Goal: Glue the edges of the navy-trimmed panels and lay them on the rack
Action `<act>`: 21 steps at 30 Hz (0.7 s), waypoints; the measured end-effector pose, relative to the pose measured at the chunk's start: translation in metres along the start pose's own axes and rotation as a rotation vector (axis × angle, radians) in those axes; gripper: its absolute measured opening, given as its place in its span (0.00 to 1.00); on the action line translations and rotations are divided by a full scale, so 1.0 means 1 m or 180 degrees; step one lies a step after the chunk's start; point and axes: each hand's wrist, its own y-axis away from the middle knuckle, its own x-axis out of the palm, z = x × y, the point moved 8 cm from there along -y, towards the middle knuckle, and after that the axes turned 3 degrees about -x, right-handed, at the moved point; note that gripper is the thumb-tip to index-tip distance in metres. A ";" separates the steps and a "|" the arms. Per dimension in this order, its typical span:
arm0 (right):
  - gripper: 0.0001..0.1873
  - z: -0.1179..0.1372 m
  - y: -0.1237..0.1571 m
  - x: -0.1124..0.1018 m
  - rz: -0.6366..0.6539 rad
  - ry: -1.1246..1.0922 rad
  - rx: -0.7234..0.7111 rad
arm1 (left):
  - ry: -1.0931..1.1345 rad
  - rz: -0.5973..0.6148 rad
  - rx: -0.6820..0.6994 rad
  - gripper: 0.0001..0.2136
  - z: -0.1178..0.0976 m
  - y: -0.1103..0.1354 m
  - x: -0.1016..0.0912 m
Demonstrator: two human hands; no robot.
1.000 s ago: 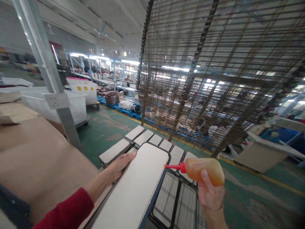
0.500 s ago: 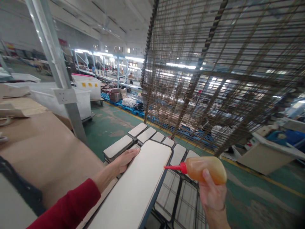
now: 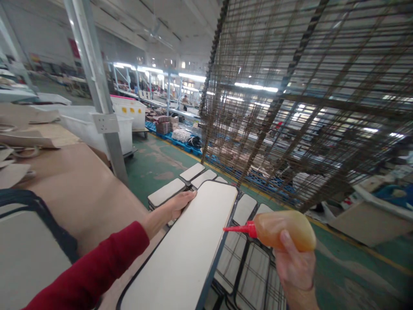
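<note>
A long white panel [image 3: 190, 241] with rounded corners and a dark edge slants across the front. My left hand [image 3: 180, 203], in a red sleeve, is closed on the panel's left edge near its far end. Its fingertips lie on the white face; the thumb is hidden. My right hand [image 3: 295, 262] is wrapped around a squeeze bottle [image 3: 284, 230] of amber liquid, held on its side. The bottle's red nozzle [image 3: 237, 229] points left, its tip at the panel's right edge. Whether any liquid is coming out cannot be made out.
Similar white panels [image 3: 166, 192] lie stacked below and behind. A tall wire rack [image 3: 284, 103] leans on the right. At left are a brown-topped table [image 3: 80, 185], a metal post [image 3: 97, 86] and white bins [image 3: 124, 133]. Another dark-edged panel [image 3: 29, 254] is at lower left.
The nozzle tip has slid along the panel's right edge towards me, away from the far corner. My left hand keeps its hold. The whole view has swung slightly left.
</note>
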 end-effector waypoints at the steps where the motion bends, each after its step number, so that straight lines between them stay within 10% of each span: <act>1: 0.19 0.000 0.001 0.000 0.0007 0.0033 -0.0011 | 0.0012 -0.0002 -0.0006 0.09 -0.001 -0.001 -0.001; 21: 0.24 0.002 0.009 -0.004 -0.0175 -0.0015 0.0332 | -0.0023 -0.0221 -0.0091 0.10 -0.018 -0.018 0.002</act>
